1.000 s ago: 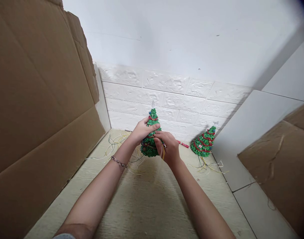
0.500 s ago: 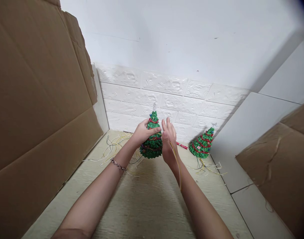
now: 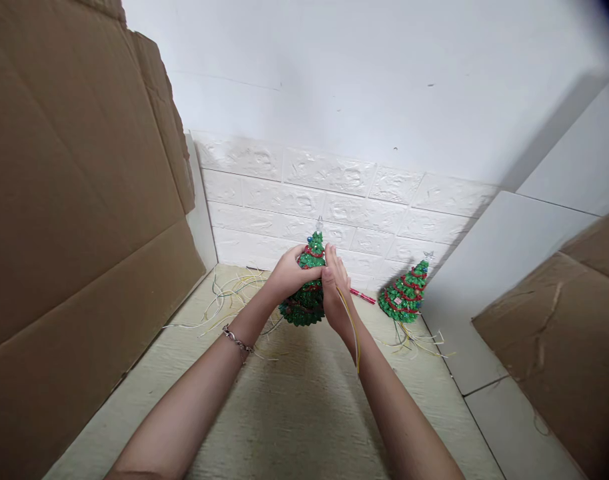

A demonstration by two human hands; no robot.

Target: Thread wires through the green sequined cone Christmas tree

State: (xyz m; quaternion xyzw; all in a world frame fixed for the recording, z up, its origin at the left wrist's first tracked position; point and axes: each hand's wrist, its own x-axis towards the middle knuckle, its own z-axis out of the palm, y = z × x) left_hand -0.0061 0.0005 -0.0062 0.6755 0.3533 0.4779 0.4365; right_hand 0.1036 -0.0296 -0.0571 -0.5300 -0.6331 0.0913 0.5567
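Observation:
A small green beaded Christmas tree with red garland and a clear star on top stands on the pale floor mat. My left hand is wrapped round its upper part from the left. My right hand presses against the tree's right side, fingers together, pinching a thin yellow strand that trails down over my wrist. A second, similar tree stands apart to the right.
Loose pale strands lie on the mat at the left, more under the second tree. A red pen lies by the white brick-patterned wall. Cardboard sheets stand at left and right.
My right hand opened and lifted away from the tree half a second ago, then came back against its right side with the yellow strand. The tree tilted slightly right.

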